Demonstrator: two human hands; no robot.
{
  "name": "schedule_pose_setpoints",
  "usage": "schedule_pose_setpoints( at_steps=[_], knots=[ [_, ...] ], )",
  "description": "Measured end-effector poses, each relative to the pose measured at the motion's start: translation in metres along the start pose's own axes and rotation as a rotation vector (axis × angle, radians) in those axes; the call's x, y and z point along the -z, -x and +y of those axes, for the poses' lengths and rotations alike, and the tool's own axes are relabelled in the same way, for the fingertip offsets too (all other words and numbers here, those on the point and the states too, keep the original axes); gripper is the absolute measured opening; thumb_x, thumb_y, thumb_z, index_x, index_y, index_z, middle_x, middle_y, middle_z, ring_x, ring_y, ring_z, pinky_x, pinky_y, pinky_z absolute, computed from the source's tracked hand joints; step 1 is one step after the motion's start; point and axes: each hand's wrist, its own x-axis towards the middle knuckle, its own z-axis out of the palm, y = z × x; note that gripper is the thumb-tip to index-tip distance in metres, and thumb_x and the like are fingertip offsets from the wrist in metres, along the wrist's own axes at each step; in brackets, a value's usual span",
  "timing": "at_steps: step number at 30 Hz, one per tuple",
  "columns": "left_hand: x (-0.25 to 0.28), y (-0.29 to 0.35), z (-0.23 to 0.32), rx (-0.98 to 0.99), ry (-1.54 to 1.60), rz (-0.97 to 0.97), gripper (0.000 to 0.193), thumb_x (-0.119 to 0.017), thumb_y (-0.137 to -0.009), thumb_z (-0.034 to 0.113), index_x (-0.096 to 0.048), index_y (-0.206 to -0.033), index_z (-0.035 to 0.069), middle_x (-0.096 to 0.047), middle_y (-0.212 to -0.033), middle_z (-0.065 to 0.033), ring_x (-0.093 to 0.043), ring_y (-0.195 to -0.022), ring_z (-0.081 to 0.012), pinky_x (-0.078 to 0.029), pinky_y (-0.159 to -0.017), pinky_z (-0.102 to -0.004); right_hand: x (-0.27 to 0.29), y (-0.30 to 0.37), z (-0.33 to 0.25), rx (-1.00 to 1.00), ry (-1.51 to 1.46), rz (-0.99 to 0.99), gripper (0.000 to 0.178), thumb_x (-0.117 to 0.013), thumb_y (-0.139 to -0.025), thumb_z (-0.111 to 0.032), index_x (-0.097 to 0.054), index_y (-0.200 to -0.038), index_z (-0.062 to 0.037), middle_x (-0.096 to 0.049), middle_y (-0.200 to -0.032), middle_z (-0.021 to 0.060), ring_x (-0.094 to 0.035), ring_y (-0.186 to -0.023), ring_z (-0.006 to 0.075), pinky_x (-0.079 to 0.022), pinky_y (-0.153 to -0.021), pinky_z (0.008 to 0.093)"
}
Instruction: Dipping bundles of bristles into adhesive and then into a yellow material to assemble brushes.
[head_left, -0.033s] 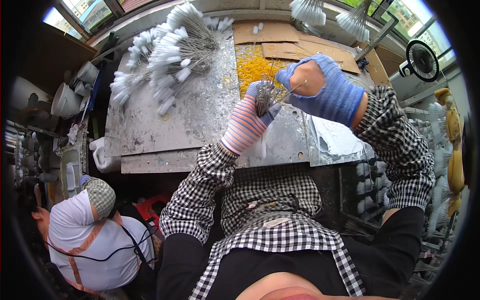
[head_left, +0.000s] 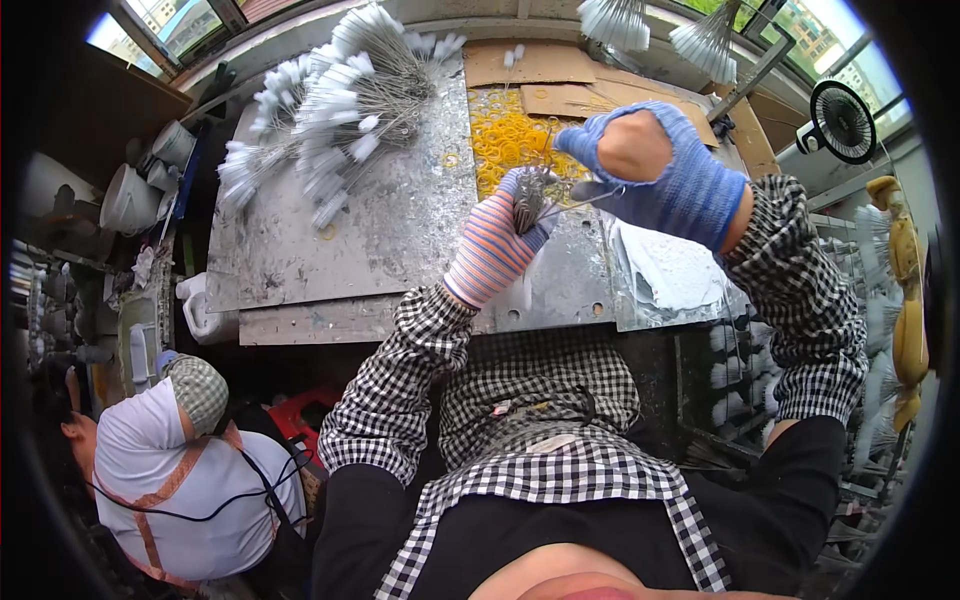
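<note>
My left hand (head_left: 497, 245), in a striped pink and blue glove, is closed around an upright bundle of wire brush handles (head_left: 532, 200). Their looped grey ends stick up above the fist. Just to its right, my right hand (head_left: 655, 170), in a blue glove with bare skin showing at the back, pinches the end of a thin wire handle (head_left: 590, 199) slanting out of the bundle. Its fingertips are partly hidden. Behind both hands, yellow rubber rings (head_left: 505, 135) lie in a spread heap on the table (head_left: 370, 245).
A big pile of white-bristled wire brushes (head_left: 345, 100) covers the table's back left. Cardboard sheets (head_left: 530, 62) lie behind the rings, and a white sheet (head_left: 665, 270) at right. A black fan (head_left: 843, 120) stands far right. Another person (head_left: 200, 480) sits lower left.
My right hand has shifted slightly right, away from the bundle, and a slanting wire now shows between its fingertips and my left fist. My left hand stays nearly still.
</note>
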Motion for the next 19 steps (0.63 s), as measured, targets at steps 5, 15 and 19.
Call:
schedule_pose_setpoints(
  at_steps=[5, 15, 19],
  knots=[
    [-0.019, 0.0, -0.004, -0.114, 0.066, -0.048, 0.04, -0.063, -0.092, -0.002, -0.058, -0.131, 0.003, -0.07, -0.108, -0.0076, -0.065, -0.097, -0.0137, -0.053, -0.086, -0.0281, 0.027, 0.027, -0.005, 0.07, -0.244, 0.19, 0.026, -0.066, -0.091, -0.015, -0.064, -0.113, -0.0023, -0.065, -0.096, 0.0152, -0.066, -0.088, 0.0322, -0.053, -0.077, 0.0405],
    [-0.03, 0.019, -0.087, -0.066, 0.043, -0.207, 0.056, -0.04, -0.107, 0.035, -0.025, -0.156, 0.012, -0.037, -0.155, -0.0121, -0.035, -0.144, -0.0254, -0.029, -0.118, -0.0394, -0.094, -0.001, -0.056, -0.012, -0.558, 0.241, 0.043, -0.06, -0.095, -0.023, -0.06, -0.133, -0.0014, -0.058, -0.137, 0.02, -0.051, -0.132, 0.0403, -0.036, -0.114, 0.0495],
    [-0.037, 0.023, -0.078, -0.067, -0.388, -0.115, 0.054, -0.043, -0.106, 0.036, -0.029, -0.155, 0.017, -0.033, -0.157, -0.0137, -0.03, -0.147, -0.0234, -0.027, -0.119, -0.0402, -0.023, 0.011, -0.057, 0.123, -0.525, 0.467, 0.049, -0.062, -0.093, -0.026, -0.058, -0.136, -0.0032, -0.057, -0.14, 0.0195, -0.047, -0.136, 0.0415, -0.033, -0.115, 0.0512]
  ],
)
